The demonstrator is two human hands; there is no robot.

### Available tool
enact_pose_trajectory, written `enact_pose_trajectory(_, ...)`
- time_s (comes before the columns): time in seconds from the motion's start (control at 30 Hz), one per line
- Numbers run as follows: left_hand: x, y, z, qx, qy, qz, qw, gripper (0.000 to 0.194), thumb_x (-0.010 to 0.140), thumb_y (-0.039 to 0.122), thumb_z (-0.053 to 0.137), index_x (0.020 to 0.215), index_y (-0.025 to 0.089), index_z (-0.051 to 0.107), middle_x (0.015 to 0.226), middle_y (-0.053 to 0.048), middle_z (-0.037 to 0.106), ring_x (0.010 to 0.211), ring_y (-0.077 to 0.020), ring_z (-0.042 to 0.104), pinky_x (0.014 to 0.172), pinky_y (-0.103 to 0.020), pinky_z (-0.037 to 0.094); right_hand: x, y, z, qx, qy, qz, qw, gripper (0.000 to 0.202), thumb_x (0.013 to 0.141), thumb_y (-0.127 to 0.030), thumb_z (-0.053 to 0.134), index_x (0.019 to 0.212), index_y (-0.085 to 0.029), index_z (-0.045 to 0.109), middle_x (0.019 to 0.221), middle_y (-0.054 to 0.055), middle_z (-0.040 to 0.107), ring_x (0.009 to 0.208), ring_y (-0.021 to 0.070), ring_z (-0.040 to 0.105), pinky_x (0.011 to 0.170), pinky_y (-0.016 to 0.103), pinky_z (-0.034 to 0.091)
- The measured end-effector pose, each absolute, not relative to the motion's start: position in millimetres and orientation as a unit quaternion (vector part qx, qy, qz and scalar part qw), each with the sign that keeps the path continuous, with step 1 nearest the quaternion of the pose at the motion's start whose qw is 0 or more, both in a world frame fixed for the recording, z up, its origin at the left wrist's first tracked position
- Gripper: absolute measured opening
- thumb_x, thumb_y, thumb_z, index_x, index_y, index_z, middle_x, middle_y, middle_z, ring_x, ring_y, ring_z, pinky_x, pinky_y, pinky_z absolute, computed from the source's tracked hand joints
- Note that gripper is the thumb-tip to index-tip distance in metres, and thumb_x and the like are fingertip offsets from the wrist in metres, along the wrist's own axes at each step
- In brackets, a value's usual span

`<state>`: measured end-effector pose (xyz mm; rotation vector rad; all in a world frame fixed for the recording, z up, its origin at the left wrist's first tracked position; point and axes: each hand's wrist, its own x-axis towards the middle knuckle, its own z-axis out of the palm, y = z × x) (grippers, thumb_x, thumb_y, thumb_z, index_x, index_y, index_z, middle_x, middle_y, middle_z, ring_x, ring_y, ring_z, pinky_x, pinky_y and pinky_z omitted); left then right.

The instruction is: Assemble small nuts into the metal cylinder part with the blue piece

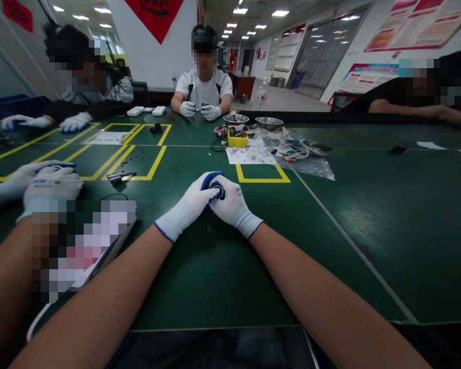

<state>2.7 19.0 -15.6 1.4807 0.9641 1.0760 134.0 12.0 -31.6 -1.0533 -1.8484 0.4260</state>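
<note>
Both my hands wear white gloves with blue palms and meet above the green table (200, 266). Between them is a small round dark part (218, 191) with a pale ring on its end. My left hand (195, 199) is closed around the part from the left, its thumb lying by the ring. From the right, my right hand (232, 202) wraps round the same part, fingers folded. Most of the part is hidden inside the gloves.
At the left, a co-worker's gloved hands (51, 187) rest near a metal cylinder (116, 178). Ahead lie a yellow box (237, 140), metal bowls (269, 123), a plastic bag of cables (311, 164) and yellow tape outlines (264, 180). Another person's gloved hands (200, 110) are across the table.
</note>
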Motion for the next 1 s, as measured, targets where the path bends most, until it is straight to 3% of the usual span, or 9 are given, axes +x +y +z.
enact_pose_trajectory(0.3, -6, 24, -13, 0.634, 0.430, 0.454, 0.456, 0.061, 0.076, 0.027, 0.069, 0.135, 0.014, 0.063, 0.138, -0.013, 0.069, 0.128, -0.0277, 0.065, 0.115, -0.043, 0.049, 135, 12, -31, -0.431, -0.742, 0.188, 0.477, 0.008, 0.080, -0.025, 0.059, 0.080, -0.024, 0.051, 0.083, 0.002, 0.067, 0.076, 0.0188, 0.061, 0.073, 0.031, 0.047)
enact_pose_trajectory(0.4, -10, 22, -9, 0.653, 0.476, 0.454, 0.375, 0.059, 0.081, 0.029, 0.066, 0.138, 0.015, 0.061, 0.135, -0.014, 0.069, 0.125, -0.0281, 0.065, 0.113, -0.044, 0.050, 135, 13, -32, -0.455, -0.717, 0.190, 0.492, 0.010, 0.081, -0.029, 0.059, 0.079, -0.025, 0.050, 0.077, -0.001, 0.063, 0.071, 0.0179, 0.059, 0.069, 0.030, 0.046)
enact_pose_trajectory(0.53, -12, 13, -2, 0.712, 0.585, 0.347, 0.171, 0.046, 0.089, 0.039, 0.062, 0.129, 0.018, 0.069, 0.131, -0.016, 0.067, 0.127, -0.0367, 0.060, 0.115, -0.054, 0.045, 136, 16, -35, -0.472, -0.694, 0.178, 0.513, 0.009, 0.082, -0.030, 0.057, 0.078, -0.025, 0.050, 0.073, -0.001, 0.060, 0.070, 0.0181, 0.059, 0.069, 0.030, 0.045)
enact_pose_trajectory(0.63, -11, 9, 3, 0.739, 0.610, 0.270, 0.096, 0.043, 0.095, 0.044, 0.054, 0.125, 0.020, 0.074, 0.129, -0.018, 0.066, 0.126, -0.0415, 0.058, 0.111, -0.057, 0.045, 136, 17, -36, -0.478, -0.692, 0.174, 0.513, 0.009, 0.081, -0.029, 0.057, 0.079, -0.025, 0.050, 0.075, -0.001, 0.061, 0.071, 0.0184, 0.059, 0.071, 0.031, 0.047)
enact_pose_trajectory(0.77, -11, 9, 7, 0.748, 0.640, 0.174, 0.032, 0.042, 0.095, 0.038, 0.055, 0.127, 0.019, 0.075, 0.130, -0.022, 0.066, 0.124, -0.0449, 0.058, 0.106, -0.060, 0.047, 137, 17, -36, -0.496, -0.692, 0.171, 0.496, 0.011, 0.082, -0.031, 0.059, 0.080, -0.026, 0.050, 0.077, 0.000, 0.063, 0.074, 0.0193, 0.060, 0.075, 0.032, 0.049)
enact_pose_trajectory(1.0, -10, 10, 10, 0.746, 0.665, 0.005, 0.043, 0.041, 0.096, 0.045, 0.055, 0.125, 0.023, 0.074, 0.130, -0.016, 0.067, 0.119, -0.0352, 0.065, 0.100, -0.045, 0.055, 138, 20, -40, -0.480, -0.696, 0.161, 0.510, 0.010, 0.083, -0.032, 0.059, 0.080, -0.025, 0.052, 0.075, 0.000, 0.062, 0.072, 0.0198, 0.061, 0.073, 0.033, 0.050)
